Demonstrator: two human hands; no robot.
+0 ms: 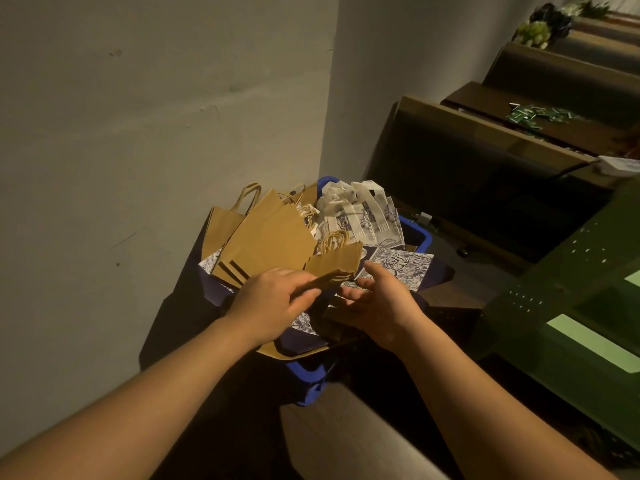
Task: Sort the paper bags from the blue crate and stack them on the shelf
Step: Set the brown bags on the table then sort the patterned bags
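Over the overfilled blue plastic crate [308,372] by the wall, my left hand [273,303] pinches a small stack of flat brown paper bags [337,266], while my right hand [379,301] waits beside it with relaxed, spread fingers.

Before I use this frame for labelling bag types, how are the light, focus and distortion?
Head view: dim, warm light; the small brown paper bags in the left hand and the right hand read clearly, and so do the blue-and-white patterned bags. The blue crate sits mostly in shadow. The dark shelves lose detail, the plants at top right are soft, and wide-angle stretch enlarges the forearms.
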